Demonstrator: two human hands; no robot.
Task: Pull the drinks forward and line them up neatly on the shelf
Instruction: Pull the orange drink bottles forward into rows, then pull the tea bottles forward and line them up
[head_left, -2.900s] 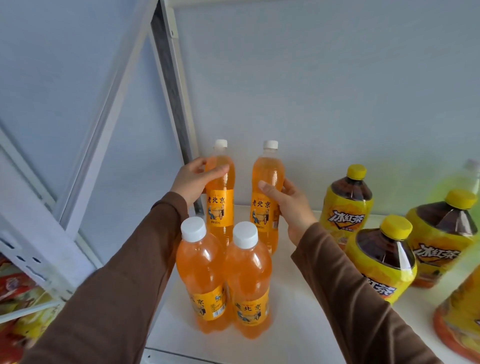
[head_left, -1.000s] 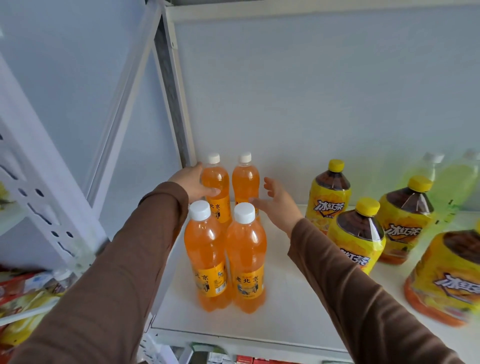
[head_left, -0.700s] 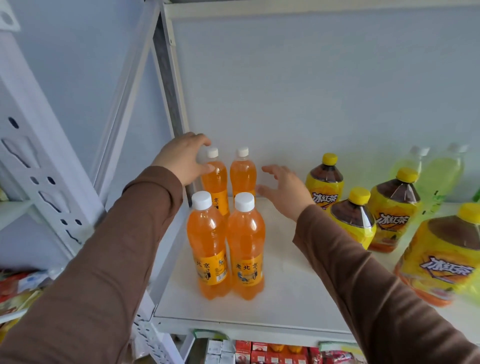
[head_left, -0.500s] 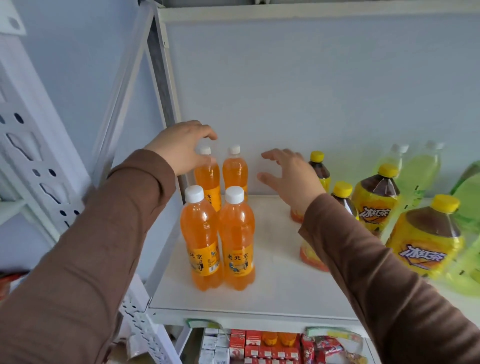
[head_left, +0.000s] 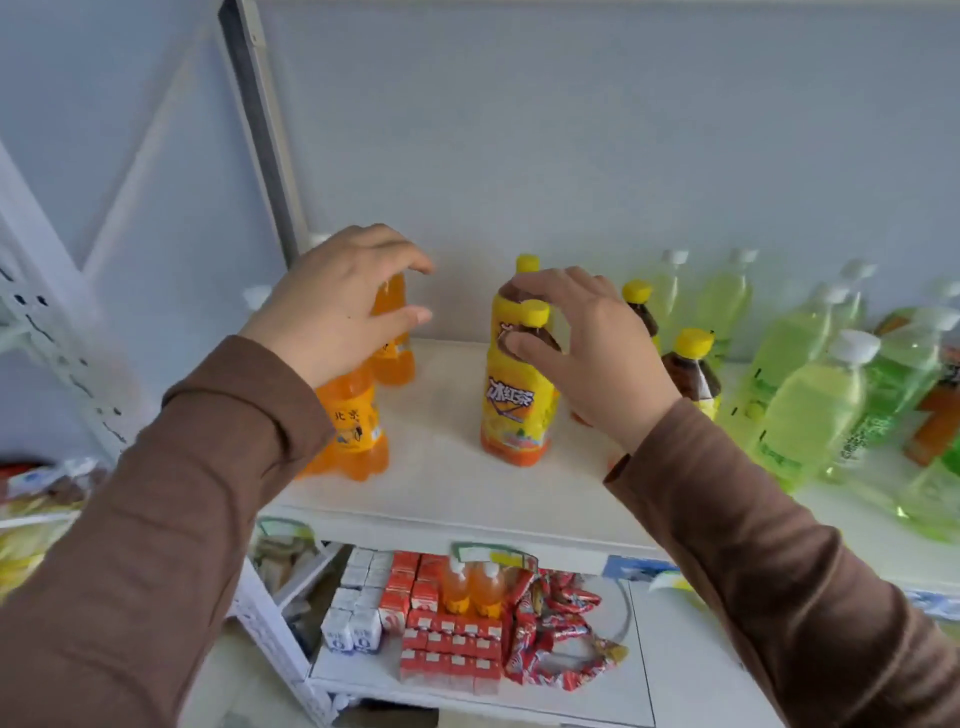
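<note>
A: What's the biggest thing in front of you?

B: The white shelf (head_left: 441, 499), running from nine o'clock across to three o'clock, with a pale back panel behind it. On it, from largest group down: pale green bottles (head_left: 800, 410) crowd the three o'clock side, iced tea bottles with yellow caps stand around the centre, and orange soda bottles (head_left: 353, 426) sit toward nine o'clock.

A: And the hands?

B: Both come up in brown sleeves (head_left: 171, 519). The left hand (head_left: 332, 312) hovers in front of the orange sodas at ten o'clock, fingers loosely curved and spread; I cannot tell whether it touches a bottle. The right hand (head_left: 587, 353) is at the centre, thumb and fingers curled near the neck of the front iced tea bottle (head_left: 514, 405); the picture is too blurred to say whether they close on it.

A: Where does that bottle stand?

B: Upright, near the shelf's front edge, well apart from the sodas at its nine o'clock. Two more iced tea bottles (head_left: 693, 369) stand behind the hand, toward two o'clock.

A: Anything smaller?

B: Below, at six o'clock, a lower shelf holds red cartons (head_left: 447, 649), white cartons (head_left: 353, 623), two small orange bottles (head_left: 470, 587) and red wrapped snacks (head_left: 556, 639).
</note>
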